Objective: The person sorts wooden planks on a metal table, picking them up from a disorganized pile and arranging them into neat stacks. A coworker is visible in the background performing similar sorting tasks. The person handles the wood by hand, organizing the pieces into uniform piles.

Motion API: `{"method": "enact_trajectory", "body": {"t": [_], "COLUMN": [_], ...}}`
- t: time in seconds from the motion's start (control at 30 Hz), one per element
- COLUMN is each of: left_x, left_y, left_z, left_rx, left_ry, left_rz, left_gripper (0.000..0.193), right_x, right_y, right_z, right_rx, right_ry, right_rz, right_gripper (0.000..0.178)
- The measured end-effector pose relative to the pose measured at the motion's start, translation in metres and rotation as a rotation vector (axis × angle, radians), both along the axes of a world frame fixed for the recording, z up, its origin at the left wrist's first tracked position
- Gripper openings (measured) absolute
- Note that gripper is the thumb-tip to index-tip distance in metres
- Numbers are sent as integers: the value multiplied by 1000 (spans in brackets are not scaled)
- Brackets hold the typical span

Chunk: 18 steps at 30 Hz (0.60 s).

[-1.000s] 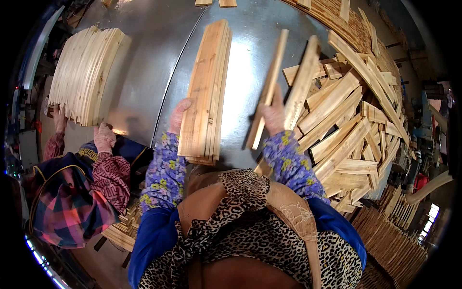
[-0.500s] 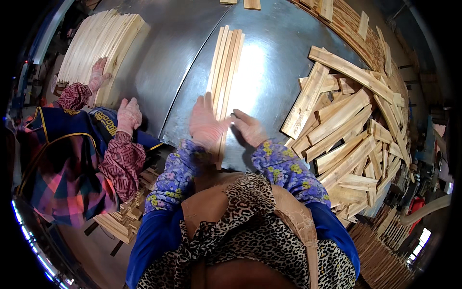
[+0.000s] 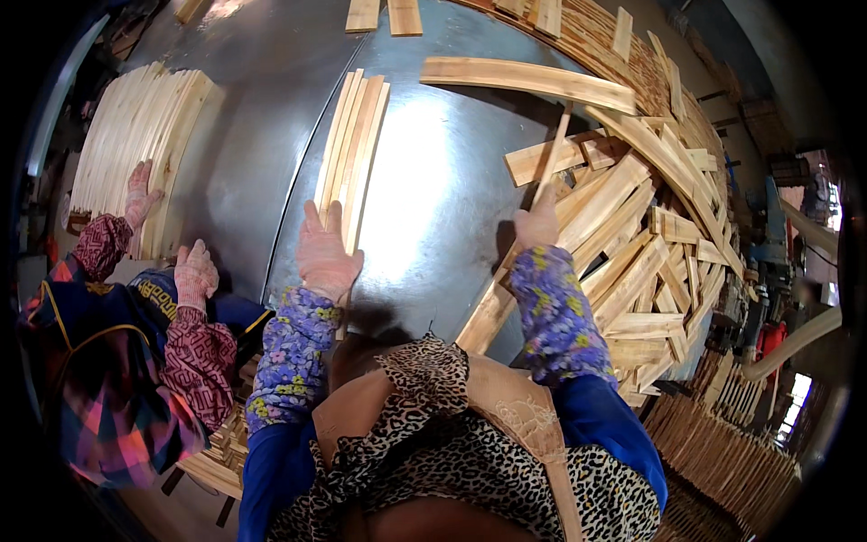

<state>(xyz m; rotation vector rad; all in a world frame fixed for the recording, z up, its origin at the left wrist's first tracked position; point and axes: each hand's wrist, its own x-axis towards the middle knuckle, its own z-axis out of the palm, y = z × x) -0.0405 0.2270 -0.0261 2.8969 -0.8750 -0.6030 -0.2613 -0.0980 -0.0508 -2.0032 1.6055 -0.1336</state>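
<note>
My left hand (image 3: 328, 255), in a pale glove, lies with its fingers stretched out on a row of several narrow wooden strips (image 3: 358, 149). The strips lie side by side on the metal table, pointing away from me. To the right, my right hand (image 3: 539, 224) is closed around a wooden board (image 3: 556, 149), seen nearly edge-on at the left side of a heap of loose boards (image 3: 607, 194). Past that hand, a longer board (image 3: 528, 78) lies crosswise at the heap's far end. Below it, another board (image 3: 489, 312) slants toward me.
At the left, a co-worker's gloved hands (image 3: 138, 194) are beside a neat stack of pale boards (image 3: 135, 126). A seam crosses the metal table (image 3: 244, 135). Short wood pieces (image 3: 405, 16) lie at the far edge. Stacked slats (image 3: 722, 443) stand at lower right.
My right hand has moved right from beside the strips and taken hold of a board. The long top board has swung leftward. My left hand stays at the strips; the whole view has shifted.
</note>
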Motion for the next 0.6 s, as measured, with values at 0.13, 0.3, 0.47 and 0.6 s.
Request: {"method": "enact_trajectory", "body": {"t": [0.13, 0.3, 0.47, 0.6], "left_x": [2, 8, 5, 3], "left_y": [-1, 1, 0, -1], "left_z": [5, 0, 3, 1], "left_rx": [-54, -81, -50, 1], "left_ry": [12, -10, -17, -7], "left_rz": [-2, -23, 0, 1], "left_gripper": [102, 101, 101, 105], "right_x": [-46, -57, -6, 12], "right_y": [28, 96, 159, 195], "right_z": [22, -8, -5, -29], "right_rx": [551, 859, 886, 891], "right_ry": [-876, -1174, -1057, -1010], "right_rz": [-190, -304, -169, -86], "right_gripper": [85, 99, 96, 96]}}
